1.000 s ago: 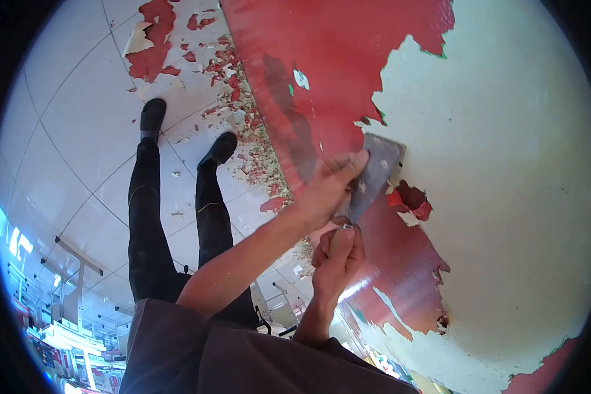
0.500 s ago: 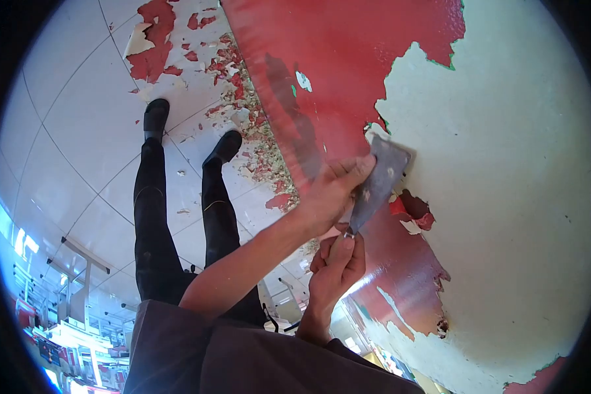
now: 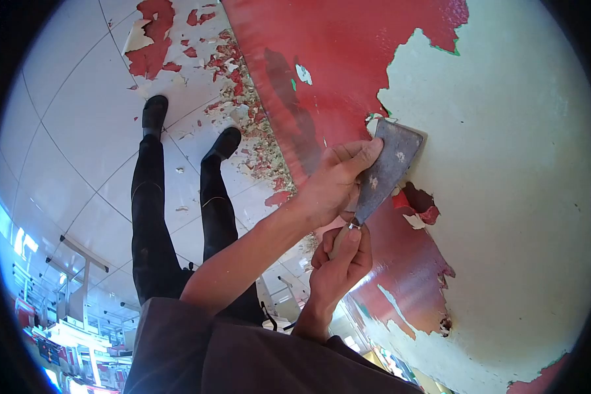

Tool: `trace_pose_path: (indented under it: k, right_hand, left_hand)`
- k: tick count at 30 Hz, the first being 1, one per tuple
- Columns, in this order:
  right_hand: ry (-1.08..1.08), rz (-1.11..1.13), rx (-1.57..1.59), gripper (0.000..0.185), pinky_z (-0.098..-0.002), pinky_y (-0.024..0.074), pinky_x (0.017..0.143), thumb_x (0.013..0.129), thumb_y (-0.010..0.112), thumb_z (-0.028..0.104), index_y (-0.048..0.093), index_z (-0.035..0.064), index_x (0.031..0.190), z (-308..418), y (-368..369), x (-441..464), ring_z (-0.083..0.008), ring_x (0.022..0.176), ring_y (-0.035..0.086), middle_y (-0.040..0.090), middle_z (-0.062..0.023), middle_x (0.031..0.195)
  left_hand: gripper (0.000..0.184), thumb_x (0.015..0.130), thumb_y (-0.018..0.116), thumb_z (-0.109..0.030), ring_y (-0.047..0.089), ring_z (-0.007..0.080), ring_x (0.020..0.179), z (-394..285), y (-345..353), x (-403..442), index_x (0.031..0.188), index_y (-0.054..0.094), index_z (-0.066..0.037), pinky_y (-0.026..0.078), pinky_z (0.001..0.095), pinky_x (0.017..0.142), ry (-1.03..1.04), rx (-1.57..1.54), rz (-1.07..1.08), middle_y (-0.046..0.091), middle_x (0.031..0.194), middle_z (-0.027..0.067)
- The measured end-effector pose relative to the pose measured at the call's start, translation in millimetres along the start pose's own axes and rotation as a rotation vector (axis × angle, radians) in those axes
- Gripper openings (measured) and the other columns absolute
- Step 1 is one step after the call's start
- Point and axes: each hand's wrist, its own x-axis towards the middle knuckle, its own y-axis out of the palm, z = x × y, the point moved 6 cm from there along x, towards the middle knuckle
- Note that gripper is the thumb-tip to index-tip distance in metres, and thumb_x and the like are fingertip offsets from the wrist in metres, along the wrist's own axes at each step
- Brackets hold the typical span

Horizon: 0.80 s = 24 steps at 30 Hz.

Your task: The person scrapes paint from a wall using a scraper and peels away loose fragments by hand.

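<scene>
A putty knife [image 3: 393, 159] with a wide, grey, stained metal blade lies slantwise over a board with torn red covering. My left hand [image 3: 335, 177] pinches the blade's left edge, the thumb on its upper face and the other fingers partly hidden. Lower down, my right hand [image 3: 341, 259] is closed around the handle, thumb along it, so little of the handle shows. The blade's broad end is at the ragged border between the red covering [image 3: 335, 59] and the bare pale surface [image 3: 505, 171]. A curled red flap [image 3: 419, 205] sticks up right of the blade.
Red and pale scraps [image 3: 259, 148] litter the tiled floor [image 3: 72, 131] along the board's edge. A larger peeled red piece [image 3: 152, 43] lies farther off. My black shoes [image 3: 154, 117] stand near the scraps. Metal frames [image 3: 79, 282] are at lower left.
Both hands have shifted slightly up and to the right with the putty knife. More of the blade's face shows, and the flap beside it has shifted a little in view.
</scene>
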Motion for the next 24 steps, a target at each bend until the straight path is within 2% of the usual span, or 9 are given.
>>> trace_pose_path:
  k: [2,4,7,9,13,16,20,24]
  right_hand:
    - [0.069,-0.018,0.055,0.031,-0.0176,0.0255,0.039,0.097,0.043,0.024,0.055,-0.0011,0.109,-3.5,-8.1,-4.7,-0.0023,0.044,0.035,0.043,0.0015,0.057]
    - [0.065,-0.001,0.051,0.031,-0.0174,0.0254,0.039,0.097,0.043,0.024,0.055,-0.0011,0.110,3.8,-4.8,-1.9,-0.0022,0.044,0.035,0.043,0.0015,0.058]
    - [0.056,0.004,0.022,0.031,-0.0168,0.0250,0.040,0.097,0.043,0.023,0.054,-0.0012,0.112,4.0,-3.0,-1.2,-0.0020,0.046,0.036,0.043,0.0012,0.059]
    - [-0.005,-0.010,-0.033,0.030,-0.0165,0.0218,0.036,0.098,0.042,0.029,0.054,0.0028,0.107,6.1,2.6,-1.5,-0.0013,0.041,0.032,0.042,-0.0002,0.059]
    - [0.001,-0.018,0.010,0.031,-0.0166,0.0212,0.035,0.098,0.042,0.029,0.054,0.0026,0.107,7.6,-2.7,-4.2,-0.0015,0.040,0.031,0.044,-0.0013,0.059]
    - [-0.017,-0.014,-0.013,0.030,-0.0167,0.0208,0.035,0.098,0.042,0.029,0.054,0.0027,0.106,8.5,3.4,-3.1,-0.0015,0.040,0.031,0.044,-0.0015,0.060]
    - [-0.075,0.000,-0.031,0.031,-0.0169,0.0205,0.035,0.098,0.041,0.029,0.055,0.0030,0.108,5.2,-9.0,-8.2,-0.0016,0.040,0.031,0.044,-0.0011,0.060]
    - [-0.021,-0.007,-0.016,0.032,-0.0168,0.0213,0.035,0.098,0.041,0.029,0.055,0.0028,0.112,15.5,-2.1,0.1,-0.0017,0.041,0.031,0.044,-0.0005,0.060]
  left_hand:
    - [0.033,0.094,0.053,-0.034,0.058,0.0100,0.064,4.2,-3.1,-1.1,0.098,0.062,-0.003,0.047,0.0218,0.054,0.004,0.016,-0.005,0.062,0.078,0.0030]
    - [0.035,0.094,0.051,-0.036,0.058,0.0096,0.064,6.4,-3.4,3.3,0.097,0.062,-0.003,0.046,0.0209,0.051,0.041,0.176,-0.044,0.062,0.079,0.0039]
    - [0.037,0.094,0.051,-0.038,0.057,0.0090,0.061,-8.1,7.2,-2.4,0.097,0.062,-0.002,0.044,0.0218,0.048,-0.034,0.030,-0.035,0.062,0.077,0.0042]
    - [0.038,0.093,0.051,-0.038,0.056,0.0092,0.059,-1.7,5.8,-2.6,0.097,0.062,-0.002,0.042,0.0221,0.046,-0.015,0.043,-0.046,0.062,0.077,0.0045]
    - [0.038,0.093,0.052,-0.040,0.054,0.0092,0.056,-0.4,5.8,-1.5,0.098,0.062,-0.003,0.039,0.0226,0.043,-0.038,0.118,-0.042,0.061,0.077,0.0046]
    - [0.039,0.093,0.051,-0.040,0.053,0.0092,0.055,-9.4,8.2,-2.7,0.098,0.062,-0.003,0.039,0.0226,0.043,-0.050,0.015,-0.058,0.061,0.077,0.0041]
    - [0.039,0.093,0.051,-0.041,0.053,0.0095,0.056,4.9,-1.0,-0.5,0.096,0.062,-0.004,0.039,0.0231,0.043,-0.009,0.096,-0.114,0.060,0.076,0.0039]
    - [0.038,0.094,0.050,-0.041,0.054,0.0101,0.056,-3.5,5.9,-3.2,0.094,0.062,-0.005,0.041,0.0231,0.045,-0.053,0.097,-0.014,0.060,0.075,0.0044]
